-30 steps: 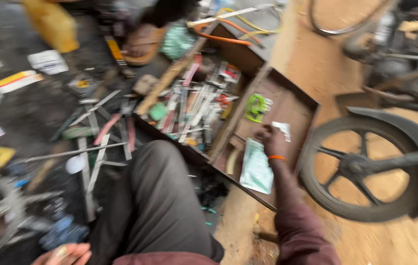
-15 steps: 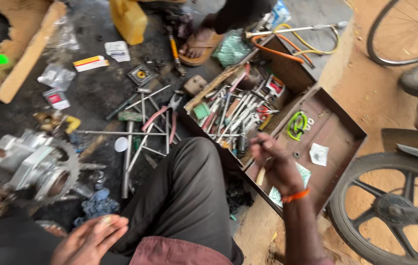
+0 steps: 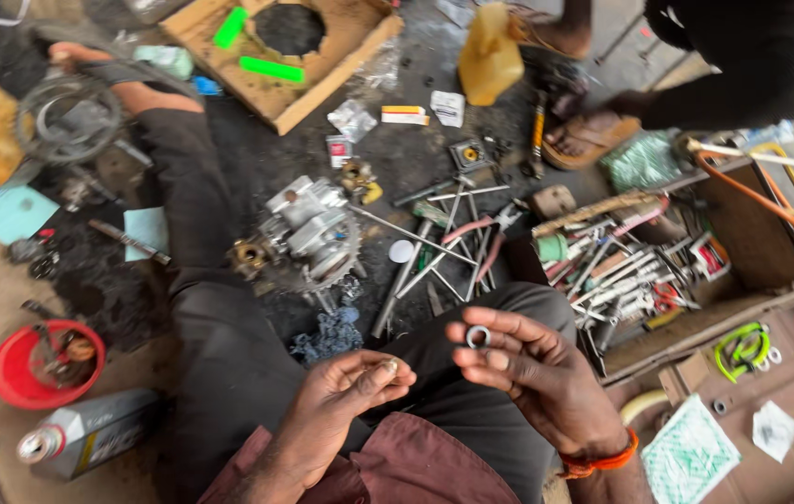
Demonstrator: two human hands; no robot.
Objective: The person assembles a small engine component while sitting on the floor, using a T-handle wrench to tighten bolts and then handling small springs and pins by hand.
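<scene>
My right hand (image 3: 532, 378) is raised over my lap and pinches a small metal ring (image 3: 478, 336) between thumb and forefinger. It wears an orange wristband (image 3: 598, 460). Just to its left, my left hand (image 3: 341, 397) has its fingertips pinched together; nothing clearly shows between them. The two hands are a few centimetres apart, above my dark trousers (image 3: 229, 364). In front of my knees a silver engine part with a sprocket (image 3: 308, 233) lies on the dirty ground.
Loose rods and tools (image 3: 444, 247) lie beyond my knee. An open wooden toolbox (image 3: 770, 252) full of tools is at the right. A red bowl (image 3: 14, 378) and grey oil bottle (image 3: 89, 434) are at the left. Another person's sandalled foot (image 3: 588, 140) and a yellow jerrycan (image 3: 490, 56) are behind.
My right hand has come back from the toolbox to my lap with the ring in it. My left hand has risen and closed its fingertips. The view has swung left.
</scene>
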